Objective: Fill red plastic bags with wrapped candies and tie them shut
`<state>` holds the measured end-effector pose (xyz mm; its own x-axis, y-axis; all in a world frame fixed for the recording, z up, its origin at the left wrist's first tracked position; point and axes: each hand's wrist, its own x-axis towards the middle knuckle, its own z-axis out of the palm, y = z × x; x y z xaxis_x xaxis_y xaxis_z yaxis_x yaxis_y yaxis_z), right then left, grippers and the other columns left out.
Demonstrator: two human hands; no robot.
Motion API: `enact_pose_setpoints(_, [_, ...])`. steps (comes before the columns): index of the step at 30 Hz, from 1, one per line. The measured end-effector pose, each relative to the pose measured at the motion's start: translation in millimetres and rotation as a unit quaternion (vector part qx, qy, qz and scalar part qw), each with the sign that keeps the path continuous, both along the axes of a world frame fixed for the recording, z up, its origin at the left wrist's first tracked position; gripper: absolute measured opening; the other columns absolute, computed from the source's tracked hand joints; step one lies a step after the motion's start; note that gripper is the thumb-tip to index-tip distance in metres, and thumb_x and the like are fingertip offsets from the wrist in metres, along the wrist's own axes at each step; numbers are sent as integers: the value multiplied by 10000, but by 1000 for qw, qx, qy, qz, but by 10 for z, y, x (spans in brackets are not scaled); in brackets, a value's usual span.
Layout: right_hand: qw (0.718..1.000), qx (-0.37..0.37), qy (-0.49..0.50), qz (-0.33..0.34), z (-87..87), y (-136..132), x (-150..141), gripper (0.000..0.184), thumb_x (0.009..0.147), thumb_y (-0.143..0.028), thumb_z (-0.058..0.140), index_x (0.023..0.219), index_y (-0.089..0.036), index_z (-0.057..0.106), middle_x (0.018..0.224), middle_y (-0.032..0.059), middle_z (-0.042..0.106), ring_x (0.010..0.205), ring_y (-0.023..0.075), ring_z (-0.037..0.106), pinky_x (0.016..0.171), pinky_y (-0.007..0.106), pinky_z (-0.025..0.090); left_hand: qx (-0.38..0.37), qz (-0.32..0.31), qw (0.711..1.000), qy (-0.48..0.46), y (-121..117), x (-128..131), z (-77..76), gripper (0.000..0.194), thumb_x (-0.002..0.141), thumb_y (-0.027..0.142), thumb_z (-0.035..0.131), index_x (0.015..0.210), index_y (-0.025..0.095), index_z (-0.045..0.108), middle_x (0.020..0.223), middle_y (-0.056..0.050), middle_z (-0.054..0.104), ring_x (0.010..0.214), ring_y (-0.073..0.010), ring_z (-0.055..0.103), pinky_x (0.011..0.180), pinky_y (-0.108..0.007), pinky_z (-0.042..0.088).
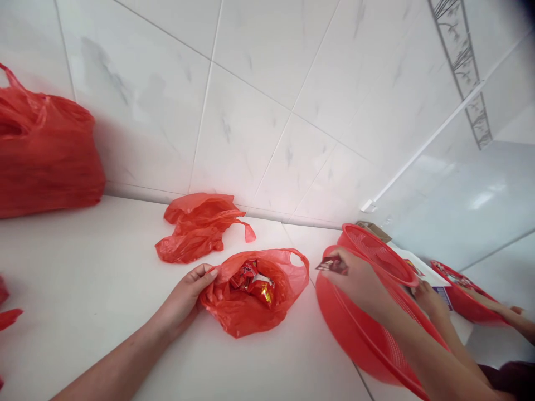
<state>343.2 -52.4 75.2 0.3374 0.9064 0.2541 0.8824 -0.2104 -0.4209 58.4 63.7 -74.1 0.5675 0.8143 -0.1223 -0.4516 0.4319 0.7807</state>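
- Pinching the open red bag (251,324) at its rim, left hand (179,306) has fingers closed on plastic, apparently to brace the mouth wide.
- Right hand (355,278) grips dark-red packet (333,265) near basket (349,334).
- Bag rests on counter (104,267), wrapped packets (246,274) inside.

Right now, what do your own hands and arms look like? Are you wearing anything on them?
The left hand and right hand are both bare: no gloves, and no rings that I can see. No watch, bracelet or sleeve shows on either arm.
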Motion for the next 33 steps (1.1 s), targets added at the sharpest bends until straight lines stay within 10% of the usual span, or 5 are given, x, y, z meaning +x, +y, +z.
enact_pose_setpoints(7, [989,-105,11,103,-187,480,-592,482,676,-438,691,1099,-272,529,1030,0,608,739,146,571,626,268,438,2,13,1000,-13,-32,-3,21,294,801,388,662,708,184,472,607,31,585,521,-92,524,524,-197,416])
enact_pose_setpoints(17, [970,-77,-230,3,-437,595,-86,369,733,-343,621,1046,-147,599,1143,176,570,1024,350,541,783,407,418,44,41,998,-4,-106,-12,129,545,682,302,768,1107,239,433,939,-46,673,770,-204,669,710,-314,507])
enact_pose_setpoints(21, [987,-95,-126,6,-434,533,20,216,664,-303,633,519,-186,523,612,62,571,652,251,570,586,344,389,100,70,985,119,-142,-98,243,800,610,134,745,1310,242,373,898,-46,688,657,-196,657,594,-281,491])
enact_pose_setpoints(27, [988,8,146,59,87,422,-6,245,789,-422,494,726,-208,596,758,28,650,749,197,628,646,308,483,197,187,947,172,28,-385,557,697,514,-15,569,1160,247,564,1008,-50,647,546,-122,562,441,-204,365])
enact_pose_setpoints(33, [865,157,451,156,406,253,-75,159,774,-351,554,706,-217,605,865,45,656,1005,224,599,861,350,489,268,290,896,203,102,-590,1106,415,563,22,584,909,244,633,763,20,593,524,-96,450,416,-175,266])
